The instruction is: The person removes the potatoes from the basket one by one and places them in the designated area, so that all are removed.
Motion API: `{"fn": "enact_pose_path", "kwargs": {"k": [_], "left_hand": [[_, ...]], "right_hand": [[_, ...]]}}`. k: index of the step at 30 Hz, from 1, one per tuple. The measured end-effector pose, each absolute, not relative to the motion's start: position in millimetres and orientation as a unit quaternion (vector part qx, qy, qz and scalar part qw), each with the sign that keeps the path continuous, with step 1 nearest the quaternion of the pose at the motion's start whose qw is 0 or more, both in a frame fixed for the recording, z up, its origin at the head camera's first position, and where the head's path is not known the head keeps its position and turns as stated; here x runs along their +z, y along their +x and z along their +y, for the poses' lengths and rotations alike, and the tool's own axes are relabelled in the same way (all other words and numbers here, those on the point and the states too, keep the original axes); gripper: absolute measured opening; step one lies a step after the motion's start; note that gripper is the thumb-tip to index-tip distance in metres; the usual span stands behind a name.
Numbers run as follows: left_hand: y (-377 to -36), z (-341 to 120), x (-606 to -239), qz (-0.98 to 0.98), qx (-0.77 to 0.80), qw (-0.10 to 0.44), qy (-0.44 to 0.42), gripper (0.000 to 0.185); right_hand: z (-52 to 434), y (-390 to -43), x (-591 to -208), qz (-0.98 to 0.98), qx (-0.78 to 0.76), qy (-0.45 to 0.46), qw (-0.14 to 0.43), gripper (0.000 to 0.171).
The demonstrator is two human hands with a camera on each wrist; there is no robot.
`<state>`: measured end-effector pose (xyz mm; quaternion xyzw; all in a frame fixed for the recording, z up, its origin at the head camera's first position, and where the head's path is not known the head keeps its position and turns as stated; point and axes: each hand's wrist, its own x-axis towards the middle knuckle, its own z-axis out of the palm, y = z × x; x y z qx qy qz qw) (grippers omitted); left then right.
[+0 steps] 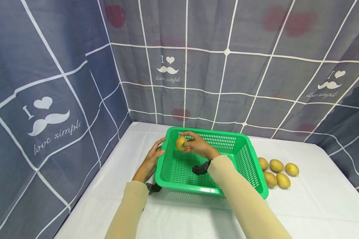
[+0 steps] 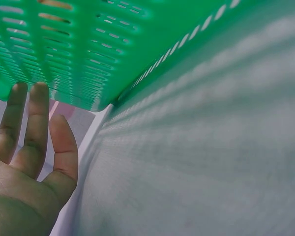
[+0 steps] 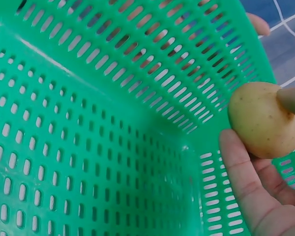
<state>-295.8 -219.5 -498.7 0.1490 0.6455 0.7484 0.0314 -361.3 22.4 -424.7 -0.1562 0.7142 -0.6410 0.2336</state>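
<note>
Potato (image 1: 181, 143) long axis running upright at frame centre, being pinched by right hand (image 1: 197, 145) over basket (image 1: 245, 159); left hand (image 1: 151, 159) lying flat-fingered against basket's left wall; curtain (image 1: 57, 129) reading "I love simple".

Bright even light, wrist views perhaps blurred

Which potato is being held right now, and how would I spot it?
Find the green basket on the white table. Above its far left corner, the right hand pinches one potato. The other five potatoes lie on the table, right of the basket.

Grey-blue checked curtain walls (image 1: 62, 83), white tabletop (image 1: 317, 205), even light
</note>
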Motion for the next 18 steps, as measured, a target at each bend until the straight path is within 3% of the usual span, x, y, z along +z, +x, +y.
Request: {"fn": "enact_pose_path", "kwargs": {"k": [18], "left_hand": [[-296.2, -218.6, -499.8, 0.646, 0.749, 0.025, 0.142, 0.075]], "right_hand": [[33.2, -348.3, -397.2, 0.614, -0.731, -0.148, 0.257, 0.061]]}}
